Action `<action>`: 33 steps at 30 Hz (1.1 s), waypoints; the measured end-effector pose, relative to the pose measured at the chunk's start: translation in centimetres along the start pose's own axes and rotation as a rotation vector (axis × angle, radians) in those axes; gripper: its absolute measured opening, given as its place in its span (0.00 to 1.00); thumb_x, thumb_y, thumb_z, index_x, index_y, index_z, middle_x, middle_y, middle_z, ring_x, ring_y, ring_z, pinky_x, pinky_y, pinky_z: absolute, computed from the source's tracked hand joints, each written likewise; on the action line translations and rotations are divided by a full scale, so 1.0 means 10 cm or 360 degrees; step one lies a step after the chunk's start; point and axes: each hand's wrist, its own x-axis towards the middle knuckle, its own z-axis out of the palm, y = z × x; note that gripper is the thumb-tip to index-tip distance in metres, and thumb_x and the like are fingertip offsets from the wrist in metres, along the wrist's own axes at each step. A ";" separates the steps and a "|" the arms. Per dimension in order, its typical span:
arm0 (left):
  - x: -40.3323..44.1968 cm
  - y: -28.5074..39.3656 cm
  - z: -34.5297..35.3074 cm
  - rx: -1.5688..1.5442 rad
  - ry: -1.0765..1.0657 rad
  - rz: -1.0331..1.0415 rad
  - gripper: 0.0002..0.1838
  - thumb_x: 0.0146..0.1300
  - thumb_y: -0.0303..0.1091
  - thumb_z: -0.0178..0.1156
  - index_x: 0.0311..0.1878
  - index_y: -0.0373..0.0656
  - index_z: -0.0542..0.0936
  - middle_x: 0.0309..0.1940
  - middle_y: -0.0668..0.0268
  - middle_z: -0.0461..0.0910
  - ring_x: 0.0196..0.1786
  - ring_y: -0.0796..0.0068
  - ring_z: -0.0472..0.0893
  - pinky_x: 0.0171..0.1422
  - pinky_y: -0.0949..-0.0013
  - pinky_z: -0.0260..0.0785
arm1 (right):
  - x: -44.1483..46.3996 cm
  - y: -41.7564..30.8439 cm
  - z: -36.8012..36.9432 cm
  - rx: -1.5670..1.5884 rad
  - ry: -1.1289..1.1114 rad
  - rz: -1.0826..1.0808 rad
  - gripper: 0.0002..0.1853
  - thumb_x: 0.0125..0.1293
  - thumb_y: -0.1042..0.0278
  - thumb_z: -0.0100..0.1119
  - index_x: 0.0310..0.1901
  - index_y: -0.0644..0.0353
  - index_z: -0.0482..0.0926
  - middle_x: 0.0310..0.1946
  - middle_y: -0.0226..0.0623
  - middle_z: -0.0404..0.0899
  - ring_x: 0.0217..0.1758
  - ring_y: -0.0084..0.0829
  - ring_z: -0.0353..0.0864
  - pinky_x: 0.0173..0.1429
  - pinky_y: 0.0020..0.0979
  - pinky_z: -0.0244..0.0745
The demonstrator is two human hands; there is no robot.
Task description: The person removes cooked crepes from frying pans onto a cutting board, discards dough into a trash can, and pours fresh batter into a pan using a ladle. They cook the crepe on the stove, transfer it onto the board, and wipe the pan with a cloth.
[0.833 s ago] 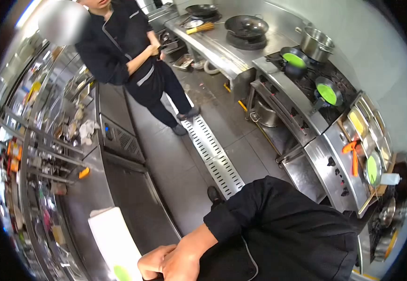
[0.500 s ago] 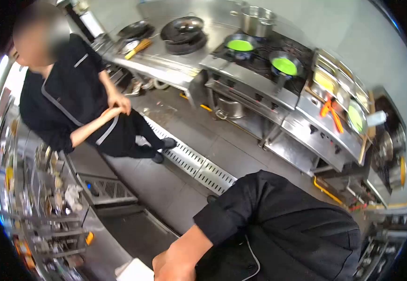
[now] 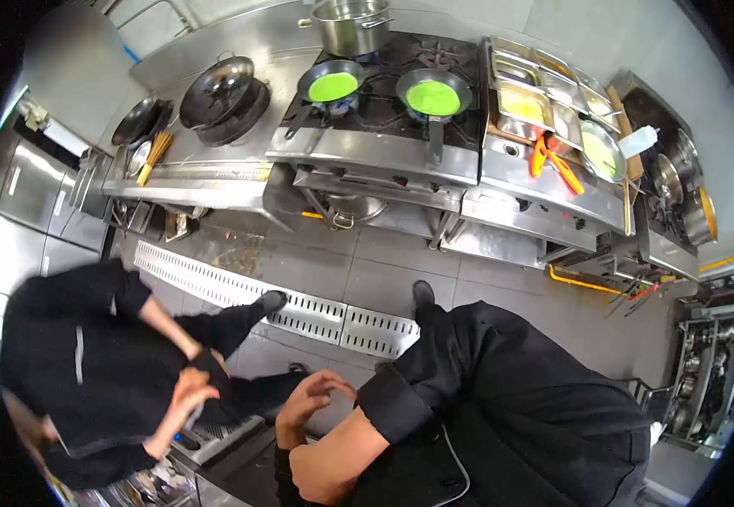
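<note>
My left hand (image 3: 312, 399) rises beside my bare right forearm (image 3: 337, 456), its fingers loosely curved and slightly apart. Nothing shows in it. Its fingertips are close to the rolled black sleeve (image 3: 396, 397) of my right arm; whether they touch it I cannot tell. My right forearm bends across the lower middle of the view, and the right hand is out of sight. Nearest to my left hand, on its left, are a co-worker's hands (image 3: 190, 397), held together in front of a black jacket.
Two pans of green liquid, a left pan (image 3: 333, 87) and a right pan (image 3: 433, 97), sit on the stove near a steel pot (image 3: 352, 29). Orange-handled tongs (image 3: 553, 165) lie by food trays (image 3: 523, 106). A wok (image 3: 219, 89) stands left; a slotted drain (image 3: 299, 317) crosses the floor.
My view has swung, bringing the stove further left and the co-worker lower. My left hand has come into sight beside my right forearm. The white item near my arm has left view.
</note>
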 end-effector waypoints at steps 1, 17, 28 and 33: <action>0.24 0.09 0.00 -0.0025 0.0040 0.0008 0.26 0.58 0.41 0.63 0.57 0.36 0.71 0.51 0.60 0.76 0.54 0.69 0.75 0.63 0.67 0.64 | -0.12 0.02 -0.06 -0.0140 0.0172 0.0062 0.16 0.63 0.58 0.55 0.30 0.64 0.81 0.25 0.43 0.81 0.28 0.40 0.80 0.31 0.39 0.71; 2.85 0.40 0.26 0.0894 0.0324 -0.0199 0.15 0.64 0.29 0.57 0.52 0.35 0.74 0.47 0.57 0.81 0.52 0.67 0.80 0.56 0.69 0.70 | -4.64 0.72 -1.44 0.0571 0.3351 0.2151 0.12 0.69 0.57 0.52 0.41 0.57 0.72 0.28 0.31 0.75 0.25 0.23 0.73 0.30 0.22 0.65; 3.33 0.61 0.33 0.0909 0.0337 -0.0249 0.14 0.66 0.32 0.58 0.52 0.37 0.74 0.45 0.60 0.80 0.51 0.72 0.78 0.56 0.70 0.69 | -4.78 1.12 -1.89 0.1588 0.3311 0.1534 0.15 0.71 0.56 0.50 0.47 0.60 0.69 0.30 0.33 0.76 0.25 0.26 0.76 0.26 0.26 0.67; 3.49 0.63 0.09 0.0960 0.0197 -0.0213 0.14 0.66 0.34 0.58 0.52 0.37 0.74 0.45 0.59 0.80 0.50 0.71 0.79 0.54 0.69 0.70 | -4.76 1.11 -1.96 0.1559 0.3412 0.1624 0.16 0.72 0.54 0.50 0.45 0.61 0.69 0.24 0.29 0.70 0.18 0.20 0.67 0.19 0.26 0.61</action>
